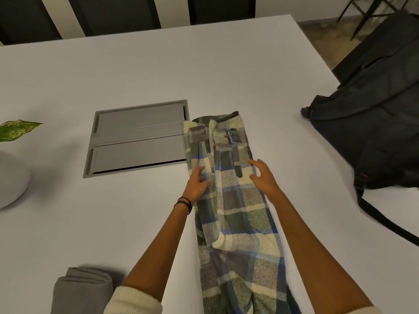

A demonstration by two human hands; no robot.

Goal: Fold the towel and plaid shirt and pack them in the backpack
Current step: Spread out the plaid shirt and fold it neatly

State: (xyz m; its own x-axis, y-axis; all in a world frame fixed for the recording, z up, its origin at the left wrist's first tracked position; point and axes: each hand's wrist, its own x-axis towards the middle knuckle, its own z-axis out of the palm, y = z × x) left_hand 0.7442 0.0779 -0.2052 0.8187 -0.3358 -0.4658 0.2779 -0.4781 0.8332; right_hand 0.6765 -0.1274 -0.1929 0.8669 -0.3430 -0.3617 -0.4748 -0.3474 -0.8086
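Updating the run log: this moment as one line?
shirt: lengthwise strip on table | left hand: at its left edge | right hand: spread over it | towel: folded, near left | backpack: far right

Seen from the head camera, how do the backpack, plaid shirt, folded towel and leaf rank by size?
1-2. The backpack and plaid shirt: they look alike and the frame cuts off both, so unranked.
3. The towel, partly cut off and near the camera.
4. The leaf.
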